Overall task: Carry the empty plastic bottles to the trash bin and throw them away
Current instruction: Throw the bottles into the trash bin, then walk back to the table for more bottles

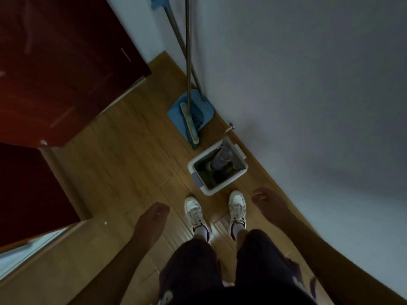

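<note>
Presently: bin (197, 164), open, on floor by wall, just ahead of shoes; bottles (221, 160) lying inside it. Left hand (154, 216) and right hand (267, 202) hang loose, grasping nothing. Step judged: throwing-away done; next, nothing beyond stepping back.

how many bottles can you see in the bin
1 clearly: a clear plastic bottle leaning against the far side inside the white trash bin. Darker shapes lower in the bin may be more, but it is too dim to tell.
</note>
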Tool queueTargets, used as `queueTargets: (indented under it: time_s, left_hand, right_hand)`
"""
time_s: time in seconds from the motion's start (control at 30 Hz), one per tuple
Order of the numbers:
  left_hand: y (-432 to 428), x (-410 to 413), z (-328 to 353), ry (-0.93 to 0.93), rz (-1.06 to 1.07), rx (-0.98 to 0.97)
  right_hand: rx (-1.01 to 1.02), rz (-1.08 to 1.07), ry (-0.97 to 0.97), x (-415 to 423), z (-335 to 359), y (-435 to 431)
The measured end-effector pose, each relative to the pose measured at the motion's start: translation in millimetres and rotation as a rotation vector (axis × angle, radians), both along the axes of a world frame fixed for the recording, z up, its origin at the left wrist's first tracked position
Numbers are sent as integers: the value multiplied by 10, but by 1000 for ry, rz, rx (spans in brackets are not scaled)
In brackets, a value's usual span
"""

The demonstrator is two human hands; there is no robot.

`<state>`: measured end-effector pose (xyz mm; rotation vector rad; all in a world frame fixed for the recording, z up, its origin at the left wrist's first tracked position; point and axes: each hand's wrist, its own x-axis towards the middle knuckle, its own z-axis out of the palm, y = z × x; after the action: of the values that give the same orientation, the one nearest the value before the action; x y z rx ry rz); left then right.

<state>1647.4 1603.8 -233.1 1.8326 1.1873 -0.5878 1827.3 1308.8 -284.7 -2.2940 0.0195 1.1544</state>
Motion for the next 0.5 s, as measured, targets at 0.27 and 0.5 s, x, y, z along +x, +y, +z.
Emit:
queueTargets:
  time_s: [0.27, 0.5]
  left_hand:
    - [3, 7, 889, -193, -87, 37]
    - [362, -259, 1016, -177, -254, 21]
  right_hand:
    - [26, -107, -89, -369, 953, -102]
    - [-16, -172, -128, -870, 1254, 112]
